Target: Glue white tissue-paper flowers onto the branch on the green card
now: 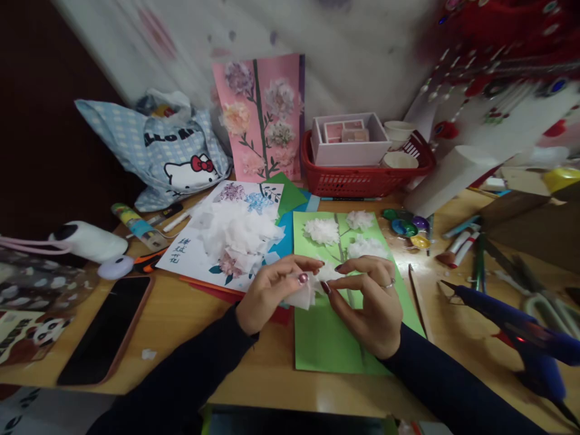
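Note:
My left hand is closed on a piece of thin white tissue, pinched between thumb and fingers. Opposite it, my right hand has its thumb and index finger pressed together at the tissue's right edge. Both hands hover over a green sheet, which bears a drawn stem and several white tissue flowers. To the left, a loose pile of white tissue lies on a white sheet with printed flowers.
A blue glue gun with a red light lies at right, near scissors and a pencil. Behind stand a red basket and a pink flower picture. A phone lies at left.

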A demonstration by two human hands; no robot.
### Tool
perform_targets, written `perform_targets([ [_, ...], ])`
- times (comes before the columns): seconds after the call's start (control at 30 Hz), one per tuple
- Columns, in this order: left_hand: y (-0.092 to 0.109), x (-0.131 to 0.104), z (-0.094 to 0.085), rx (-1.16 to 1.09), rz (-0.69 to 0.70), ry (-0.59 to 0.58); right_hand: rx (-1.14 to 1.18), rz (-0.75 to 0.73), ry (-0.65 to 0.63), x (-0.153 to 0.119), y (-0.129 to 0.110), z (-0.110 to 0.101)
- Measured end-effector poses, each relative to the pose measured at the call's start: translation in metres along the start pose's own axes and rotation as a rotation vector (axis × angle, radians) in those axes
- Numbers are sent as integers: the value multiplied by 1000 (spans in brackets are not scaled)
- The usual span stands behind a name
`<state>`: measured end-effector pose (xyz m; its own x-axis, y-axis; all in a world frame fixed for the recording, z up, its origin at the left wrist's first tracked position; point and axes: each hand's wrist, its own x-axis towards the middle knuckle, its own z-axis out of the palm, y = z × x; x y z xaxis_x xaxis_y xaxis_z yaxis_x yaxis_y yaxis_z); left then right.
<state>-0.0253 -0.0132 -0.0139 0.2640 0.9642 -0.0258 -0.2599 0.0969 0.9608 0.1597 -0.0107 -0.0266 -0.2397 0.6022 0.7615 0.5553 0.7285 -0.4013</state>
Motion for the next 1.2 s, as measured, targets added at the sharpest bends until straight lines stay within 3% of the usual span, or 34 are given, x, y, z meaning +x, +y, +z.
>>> perform_targets([
  [0.17,-7,0,3,230,-15,54,48,60,-31,-1,4,1],
  [0.3,-4,4,-7,402,55,208,125,104,-65,1,6,1],
  [0.43,16,18,-47,759,152,467,152,156,-31,1,12,2],
  [0.5,29,28,-72,1050,218,553,162,174,-15,1,16,3],
  [0.6,41,40,-103,1211,280,649,176,196,-10,0,19,5],
  [0.7,39,44,-118,1396,195,584,186,204,-6,1,20,4],
  [0.83,23,43,-114,1480,-35,358,212,207,7,4,20,0],
  [1.07,8,34,-87,1370,139,114,299,203,-47,5,17,-3],
  [1.13,14,36,-91,1299,179,97,303,202,-64,5,18,-3],
  [1.2,26,40,-103,1249,175,163,302,207,-74,6,20,-2],
])
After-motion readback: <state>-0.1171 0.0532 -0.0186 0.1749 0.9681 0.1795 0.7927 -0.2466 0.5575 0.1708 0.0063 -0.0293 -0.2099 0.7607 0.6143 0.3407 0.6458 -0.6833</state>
